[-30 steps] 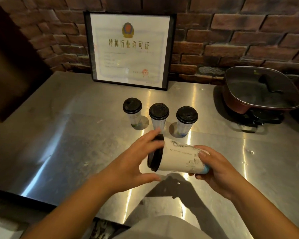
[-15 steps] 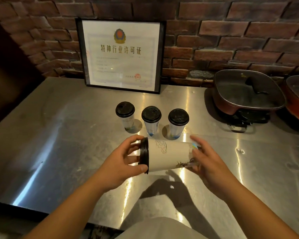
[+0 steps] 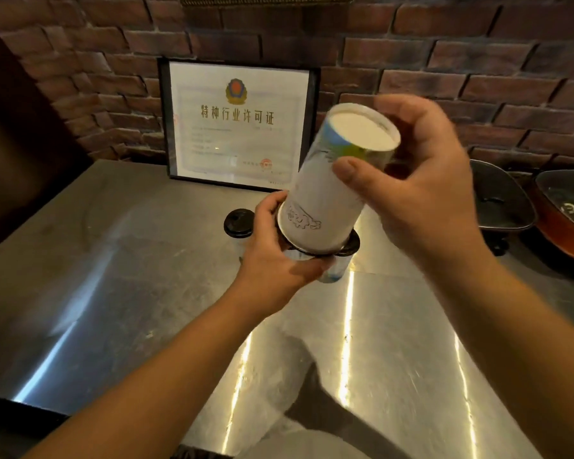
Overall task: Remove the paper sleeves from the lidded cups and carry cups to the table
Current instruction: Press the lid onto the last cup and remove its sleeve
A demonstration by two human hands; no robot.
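I hold a white paper-sleeved cup (image 3: 325, 200) upside down in front of me, its black lid pointing down and its white base tilted up toward the camera. My left hand (image 3: 275, 256) grips the lid end from below. My right hand (image 3: 415, 190) holds the base end, thumb pressed on the sleeve near the coloured band. Behind the held cup stand other black-lidded cups on the steel counter (image 3: 120, 266); one lid (image 3: 237, 221) shows to the left, and another cup (image 3: 335, 270) peeks out below the held one.
A framed certificate (image 3: 236, 124) leans against the brick wall at the back. Two lidded electric pans (image 3: 497, 200) (image 3: 567, 213) sit at the right. A dark panel (image 3: 20, 144) stands on the left.
The cup has swung from lying sideways to lid-down and has risen closer to the camera. My right hand moved up to its base; my left hand stayed on the lid.
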